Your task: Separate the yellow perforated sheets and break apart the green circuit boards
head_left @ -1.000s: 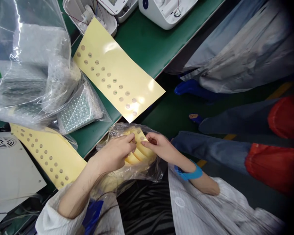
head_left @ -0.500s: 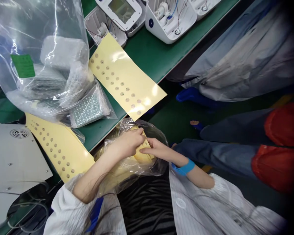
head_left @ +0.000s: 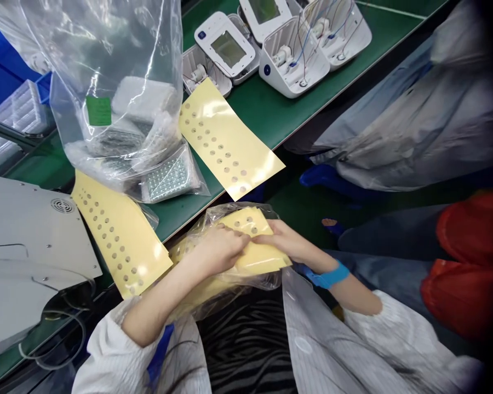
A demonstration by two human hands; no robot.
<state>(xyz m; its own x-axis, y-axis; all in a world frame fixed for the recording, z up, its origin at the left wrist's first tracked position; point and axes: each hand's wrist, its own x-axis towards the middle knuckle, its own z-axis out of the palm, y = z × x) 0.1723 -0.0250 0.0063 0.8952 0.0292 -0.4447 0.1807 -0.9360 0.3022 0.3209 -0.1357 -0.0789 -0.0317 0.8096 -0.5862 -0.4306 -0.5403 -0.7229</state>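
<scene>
A stack of yellow sheets (head_left: 263, 257) with round grey dots sticks out of a clear plastic bag (head_left: 213, 216) just in front of my body. My right hand (head_left: 285, 241) is closed on the right edge of the stack, thumb on top. The fingers of my left hand (head_left: 222, 247) are curled over the bag's mouth and the sheets, close to my right thumb. Part of the stack lies hidden inside the bag and under my left hand.
One dotted yellow sheet (head_left: 217, 137) overhangs the green bench (head_left: 246, 104); more sheets (head_left: 110, 235) lie to the left. A large clear bag (head_left: 119, 65) holds wrapped parts. White device housings (head_left: 291, 65) stand behind. A metal box (head_left: 33, 246) is at left; people sit at right.
The yellow stack has come further out of the bag towards the right, with my right hand moving along. My left hand stays over the bag. The bench appears shifted right in view.
</scene>
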